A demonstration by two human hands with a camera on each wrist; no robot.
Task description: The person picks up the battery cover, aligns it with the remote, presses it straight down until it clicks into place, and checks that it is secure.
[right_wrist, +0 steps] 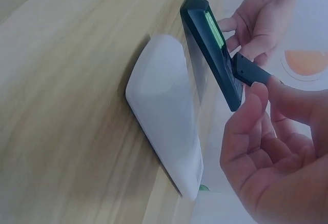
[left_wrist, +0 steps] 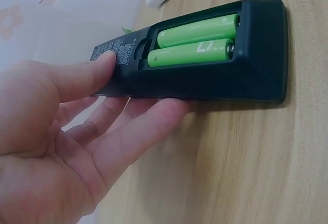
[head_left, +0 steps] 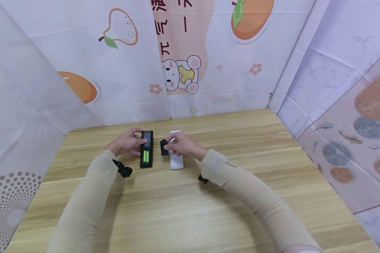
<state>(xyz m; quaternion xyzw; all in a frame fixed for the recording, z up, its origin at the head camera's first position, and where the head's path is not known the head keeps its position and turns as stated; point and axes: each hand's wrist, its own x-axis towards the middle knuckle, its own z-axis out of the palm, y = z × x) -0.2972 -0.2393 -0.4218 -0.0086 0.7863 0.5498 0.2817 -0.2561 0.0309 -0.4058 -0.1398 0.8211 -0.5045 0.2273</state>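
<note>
A black remote control (head_left: 149,145) lies back side up at the table's middle left. Its battery compartment is uncovered, and two green batteries (left_wrist: 188,53) sit side by side inside. My left hand (head_left: 128,142) holds the remote, thumb on its back and fingers along the side and lower edge. Between thumb and fingertips, my right hand (head_left: 183,144) pinches the small black battery cover (right_wrist: 249,70). In the head view the cover is just right of the remote, apart from it. Below the right hand is a white, elongated object (right_wrist: 164,101), partly hidden by that hand in the head view.
The wooden table (head_left: 164,211) extends forward and to both sides of the arms. Printed curtains (head_left: 120,88) hang along its back and sides. A black wrist camera (head_left: 124,170) sits under the left wrist, and another (head_left: 203,179) under the right.
</note>
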